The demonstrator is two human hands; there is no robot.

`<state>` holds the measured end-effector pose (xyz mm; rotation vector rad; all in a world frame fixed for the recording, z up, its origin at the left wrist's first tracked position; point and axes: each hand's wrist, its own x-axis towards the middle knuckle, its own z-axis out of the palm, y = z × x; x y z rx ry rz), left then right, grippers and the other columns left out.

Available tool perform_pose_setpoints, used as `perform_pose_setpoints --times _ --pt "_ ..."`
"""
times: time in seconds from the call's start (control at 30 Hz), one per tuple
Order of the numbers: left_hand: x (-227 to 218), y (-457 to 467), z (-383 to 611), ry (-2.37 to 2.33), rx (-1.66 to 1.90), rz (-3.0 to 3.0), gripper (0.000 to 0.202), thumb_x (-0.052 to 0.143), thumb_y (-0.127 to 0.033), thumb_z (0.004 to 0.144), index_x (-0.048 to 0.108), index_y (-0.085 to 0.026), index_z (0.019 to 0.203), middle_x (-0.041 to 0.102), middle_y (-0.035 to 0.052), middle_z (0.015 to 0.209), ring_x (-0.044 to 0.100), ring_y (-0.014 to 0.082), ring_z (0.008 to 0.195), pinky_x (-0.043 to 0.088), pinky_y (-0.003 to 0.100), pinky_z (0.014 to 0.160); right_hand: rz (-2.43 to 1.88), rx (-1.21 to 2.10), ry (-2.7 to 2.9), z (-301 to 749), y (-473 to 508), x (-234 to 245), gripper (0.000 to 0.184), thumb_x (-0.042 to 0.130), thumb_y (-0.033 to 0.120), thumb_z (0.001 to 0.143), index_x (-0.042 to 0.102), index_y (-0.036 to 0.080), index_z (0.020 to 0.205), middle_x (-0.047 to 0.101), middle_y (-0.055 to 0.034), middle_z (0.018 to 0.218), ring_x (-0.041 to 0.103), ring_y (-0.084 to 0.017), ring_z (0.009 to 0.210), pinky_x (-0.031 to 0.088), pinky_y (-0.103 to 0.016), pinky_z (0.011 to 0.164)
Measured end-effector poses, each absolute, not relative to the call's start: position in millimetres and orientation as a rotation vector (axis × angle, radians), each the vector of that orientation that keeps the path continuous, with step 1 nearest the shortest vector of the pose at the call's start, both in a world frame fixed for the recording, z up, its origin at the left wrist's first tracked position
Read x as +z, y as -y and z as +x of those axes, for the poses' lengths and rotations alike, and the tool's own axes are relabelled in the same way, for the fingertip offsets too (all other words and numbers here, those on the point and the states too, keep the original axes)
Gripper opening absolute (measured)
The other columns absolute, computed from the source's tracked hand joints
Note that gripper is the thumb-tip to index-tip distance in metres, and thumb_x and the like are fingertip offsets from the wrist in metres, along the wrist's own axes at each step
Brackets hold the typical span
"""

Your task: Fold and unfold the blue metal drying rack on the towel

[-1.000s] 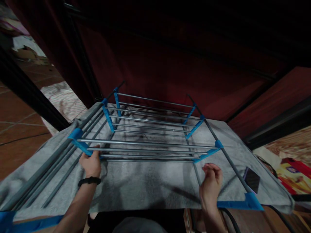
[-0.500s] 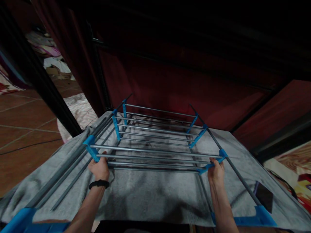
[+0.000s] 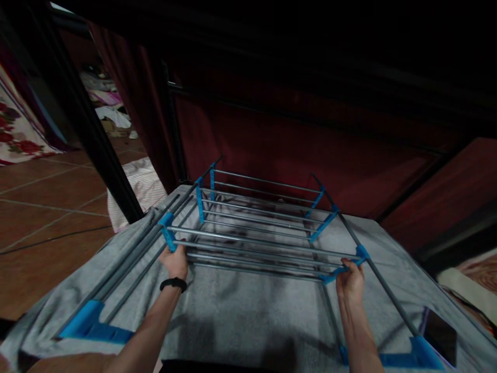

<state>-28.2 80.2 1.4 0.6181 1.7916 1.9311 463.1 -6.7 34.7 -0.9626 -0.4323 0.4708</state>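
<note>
A rack of grey metal tubes (image 3: 264,241) with blue plastic brackets lies on a grey blanket (image 3: 236,316). My left hand (image 3: 174,261), with a black band at the wrist, is closed around the lower part of the near left bracket (image 3: 166,231) where the crossbars meet it. At the other end of those bars, my right hand (image 3: 350,280) grips the near right bracket (image 3: 341,268), thumb on top. Fingers under both brackets are partly hidden. Blue corner pieces (image 3: 91,324) sit at the near ends of the long side poles (image 3: 392,292).
Loose grey tubes (image 3: 134,264) lie along the left side. A dark phone (image 3: 438,334) rests on the blanket at right. Behind the rack stands a dark red panel (image 3: 287,155), with a black post (image 3: 89,129) at left and a striped cloth (image 3: 142,189) beyond it.
The view has turned a little to the left, so the rack appears farther right. Both hands keep their grip; the near left bracket sits slightly higher in the picture.
</note>
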Motion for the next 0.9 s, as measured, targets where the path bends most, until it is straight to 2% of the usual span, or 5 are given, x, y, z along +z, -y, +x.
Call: perform_pose_setpoints --times 0.2,0.67,0.9 --pt "-4 -80 -28 -1.788 1.921 0.645 0.024 0.064 -0.041 0.062 0.054 -0.018 0.061 0.044 -0.0025 0.055 0.037 0.0121 0.053 0.030 0.025 0.048 -0.937 0.498 0.404 470 2 25 0.029 0.071 0.015 0.054 0.055 0.021 0.078 0.053 0.0089 0.072 0.052 -0.009 0.066 0.043 -0.022 0.065" --pt "-17 -80 -33 -1.828 1.906 0.722 0.035 0.065 -0.043 0.067 0.041 -0.020 0.057 0.038 -0.0048 0.054 0.033 0.0102 0.052 0.028 0.024 0.049 -0.971 0.516 0.369 470 4 25 0.032 0.074 0.014 0.054 0.056 0.020 0.081 0.057 0.0078 0.077 0.054 -0.008 0.071 0.044 -0.021 0.069" --pt "-17 -78 -33 -1.851 1.861 0.767 0.037 0.064 -0.043 0.072 0.040 -0.020 0.057 0.037 -0.0056 0.053 0.032 0.0098 0.053 0.029 0.024 0.051 -1.105 0.439 0.452 470 6 21 0.029 0.072 0.020 0.060 0.054 0.020 0.083 0.056 0.0078 0.079 0.053 -0.009 0.071 0.043 -0.022 0.069"
